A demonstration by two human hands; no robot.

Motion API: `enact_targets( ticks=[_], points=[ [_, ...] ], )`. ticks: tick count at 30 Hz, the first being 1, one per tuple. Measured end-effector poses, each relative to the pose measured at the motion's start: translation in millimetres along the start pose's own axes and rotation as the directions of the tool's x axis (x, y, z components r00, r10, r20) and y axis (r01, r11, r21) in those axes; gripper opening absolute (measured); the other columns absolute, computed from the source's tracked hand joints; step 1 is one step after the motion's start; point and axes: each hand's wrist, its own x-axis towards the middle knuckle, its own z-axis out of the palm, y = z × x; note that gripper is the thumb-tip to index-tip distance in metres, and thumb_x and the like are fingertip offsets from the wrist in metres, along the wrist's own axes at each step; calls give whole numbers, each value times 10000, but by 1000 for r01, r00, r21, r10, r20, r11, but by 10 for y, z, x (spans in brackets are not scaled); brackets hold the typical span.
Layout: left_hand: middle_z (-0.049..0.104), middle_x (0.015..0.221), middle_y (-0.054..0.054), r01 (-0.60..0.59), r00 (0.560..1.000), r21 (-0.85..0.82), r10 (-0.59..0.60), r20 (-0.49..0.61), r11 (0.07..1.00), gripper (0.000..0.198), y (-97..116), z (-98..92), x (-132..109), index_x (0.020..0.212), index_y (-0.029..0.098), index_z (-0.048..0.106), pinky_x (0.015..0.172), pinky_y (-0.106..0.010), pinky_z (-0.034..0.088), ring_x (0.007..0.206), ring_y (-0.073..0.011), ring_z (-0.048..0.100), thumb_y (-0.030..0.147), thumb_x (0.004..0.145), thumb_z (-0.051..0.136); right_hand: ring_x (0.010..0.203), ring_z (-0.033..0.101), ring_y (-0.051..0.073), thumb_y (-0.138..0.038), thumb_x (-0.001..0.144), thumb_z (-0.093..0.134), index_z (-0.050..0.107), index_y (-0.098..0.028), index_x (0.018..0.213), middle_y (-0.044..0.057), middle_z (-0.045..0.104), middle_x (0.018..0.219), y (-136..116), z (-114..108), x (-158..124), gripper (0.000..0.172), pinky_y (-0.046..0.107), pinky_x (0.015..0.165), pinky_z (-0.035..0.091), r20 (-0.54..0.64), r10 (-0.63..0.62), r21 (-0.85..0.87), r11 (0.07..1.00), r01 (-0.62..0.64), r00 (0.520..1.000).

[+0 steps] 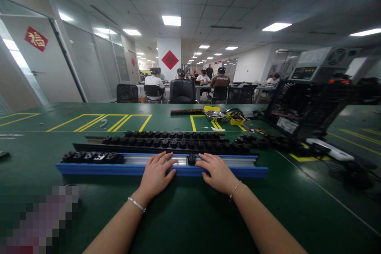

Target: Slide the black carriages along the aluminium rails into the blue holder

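A long blue channel rail (98,170) with a silvery inside lies across the green table in front of me. My left hand (157,172) rests over its middle, fingers apart on the rail and holding nothing. Just right of it, a single black socket-like block (191,160) sits in the channel. My right hand (218,171) lies on the rail beside that block, fingers stretched out and fingertips close to it; whether they touch it I cannot tell. Several more black blocks (89,157) fill the channel's left end.
Behind the blue rail lie black rails (98,147) filled with similar blocks. Loose black parts (253,141) are scattered to the right, near an opened computer case (294,107). A metal bowl (214,115) and a yellow tray (237,120) stand farther back. People sit at distant tables.
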Motion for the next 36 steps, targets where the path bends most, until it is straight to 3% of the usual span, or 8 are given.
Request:
enact_targets(
  ticks=[36],
  points=[
    [518, 1311, 33, -10, 1000, 2, 10, 1, 1000, 341, -10, 12, 1, 1164, 397, 551, 1002, -477, 308, 1239, -251, 402, 409, 833, 471, 1247, 403, 219, -165, 751, 461, 608, -289, 1080, 19, 494, 1326, 131, 9, -2, 381, 460, 1028, 292, -65, -66, 54, 996, 70, 996]
  ],
)
